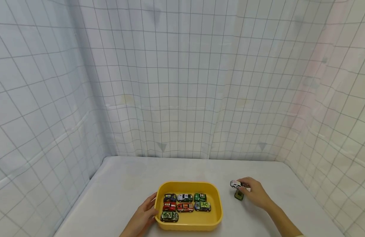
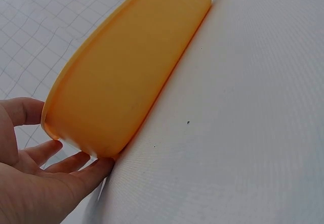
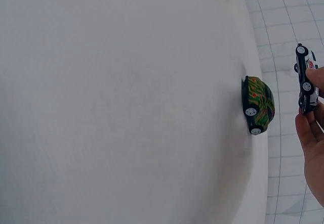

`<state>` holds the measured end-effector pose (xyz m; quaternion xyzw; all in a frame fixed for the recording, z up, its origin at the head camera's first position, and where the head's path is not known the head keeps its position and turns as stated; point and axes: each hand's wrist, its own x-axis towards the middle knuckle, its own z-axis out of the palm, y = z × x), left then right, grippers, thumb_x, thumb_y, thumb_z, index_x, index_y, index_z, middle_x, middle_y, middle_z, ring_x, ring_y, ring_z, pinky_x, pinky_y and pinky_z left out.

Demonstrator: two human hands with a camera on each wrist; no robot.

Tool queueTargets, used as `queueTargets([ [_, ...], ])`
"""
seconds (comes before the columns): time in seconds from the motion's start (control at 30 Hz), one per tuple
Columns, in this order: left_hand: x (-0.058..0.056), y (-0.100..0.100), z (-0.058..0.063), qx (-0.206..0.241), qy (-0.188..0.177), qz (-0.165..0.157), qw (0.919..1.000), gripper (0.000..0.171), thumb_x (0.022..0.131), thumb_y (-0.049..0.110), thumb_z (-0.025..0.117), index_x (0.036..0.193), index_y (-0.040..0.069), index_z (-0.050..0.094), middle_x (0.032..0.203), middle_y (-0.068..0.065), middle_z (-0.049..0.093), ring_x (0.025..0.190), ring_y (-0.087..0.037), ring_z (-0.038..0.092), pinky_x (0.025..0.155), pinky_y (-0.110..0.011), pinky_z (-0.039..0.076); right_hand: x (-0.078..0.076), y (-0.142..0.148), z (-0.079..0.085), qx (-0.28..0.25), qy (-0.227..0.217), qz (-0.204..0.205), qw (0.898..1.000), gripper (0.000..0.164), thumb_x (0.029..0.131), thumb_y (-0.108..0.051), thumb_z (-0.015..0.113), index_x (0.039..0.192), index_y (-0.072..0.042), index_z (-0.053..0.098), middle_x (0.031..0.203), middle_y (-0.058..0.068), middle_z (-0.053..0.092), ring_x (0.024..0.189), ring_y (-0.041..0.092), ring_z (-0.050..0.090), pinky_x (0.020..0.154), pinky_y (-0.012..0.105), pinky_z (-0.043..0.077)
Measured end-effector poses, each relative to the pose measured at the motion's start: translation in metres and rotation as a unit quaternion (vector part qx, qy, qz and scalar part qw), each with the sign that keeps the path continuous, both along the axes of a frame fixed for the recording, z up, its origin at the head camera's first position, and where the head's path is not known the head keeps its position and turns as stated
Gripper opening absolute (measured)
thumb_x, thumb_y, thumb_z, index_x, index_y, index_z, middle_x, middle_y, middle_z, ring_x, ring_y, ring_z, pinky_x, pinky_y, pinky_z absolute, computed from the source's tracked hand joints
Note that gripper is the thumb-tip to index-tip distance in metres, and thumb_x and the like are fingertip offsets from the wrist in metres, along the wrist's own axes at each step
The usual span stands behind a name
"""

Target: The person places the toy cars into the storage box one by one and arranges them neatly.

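My right hand (image 1: 255, 192) pinches a white toy car (image 1: 235, 184) between thumb and fingers, raised off the table. In the right wrist view the wheels and dark underside of this white toy car (image 3: 306, 77) show. Just below it, a green camouflage toy car (image 1: 239, 195) rests on the table. At the left end of a yellow tray (image 1: 189, 227), my left hand (image 1: 144, 214) holds the rim, thumb at the edge and fingers against the outer wall. Several toy cars lie in rows inside, among them a red car (image 1: 169, 206) and an orange car (image 1: 185, 207).
A white-covered table (image 1: 126, 177) carries the tray and the loose car. White cloth with a dark grid (image 1: 176, 82) hangs behind the table and along both sides.
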<state>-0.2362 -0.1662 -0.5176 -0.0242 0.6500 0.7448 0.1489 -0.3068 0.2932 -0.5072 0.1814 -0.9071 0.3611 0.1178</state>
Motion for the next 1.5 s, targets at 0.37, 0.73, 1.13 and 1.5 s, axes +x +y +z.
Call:
queueTargets([
  [0.37,0.000,0.001,0.001,0.000,0.004,0.002,1.0000,0.081,0.092,-0.002,0.053,0.163,-0.006,0.013,0.161,-0.041,0.009,0.145,-0.057,0.024,0.107,-0.061,0.042,0.006,-0.032,0.010,-0.010,-0.012,0.065,0.998,0.024,0.095,-0.005,0.071,0.119,-0.009,0.073,0.114,-0.001,0.068,0.103,0.020,0.067,0.088,0.035,0.058],
  [0.73,0.000,-0.001,-0.002,0.003,0.008,-0.001,1.0000,0.081,0.093,-0.003,0.052,0.163,-0.006,0.012,0.162,-0.041,0.008,0.146,-0.057,0.023,0.108,-0.062,0.042,0.010,-0.059,0.017,0.012,0.016,0.112,0.994,0.021,0.097,-0.008,0.071,0.116,-0.017,0.074,0.111,-0.009,0.067,0.096,0.011,0.062,0.085,0.037,0.058],
  [1.13,0.001,0.001,0.000,-0.003,0.006,0.003,1.0000,0.081,0.092,-0.003,0.052,0.163,-0.006,0.013,0.161,-0.041,0.009,0.145,-0.057,0.023,0.108,-0.063,0.041,0.016,-0.083,0.020,0.027,0.018,0.153,0.988,0.022,0.098,-0.015,0.070,0.120,-0.011,0.074,0.114,-0.008,0.068,0.100,0.011,0.064,0.088,0.043,0.059],
  [1.5,0.000,0.000,-0.001,-0.008,0.008,0.003,0.9999,0.081,0.092,-0.003,0.053,0.162,-0.006,0.013,0.161,-0.041,0.009,0.145,-0.057,0.024,0.107,-0.063,0.042,0.020,-0.111,0.017,0.023,-0.012,0.197,0.980,0.024,0.099,-0.024,0.070,0.120,-0.013,0.074,0.113,-0.009,0.067,0.101,0.008,0.062,0.088,0.033,0.057],
])
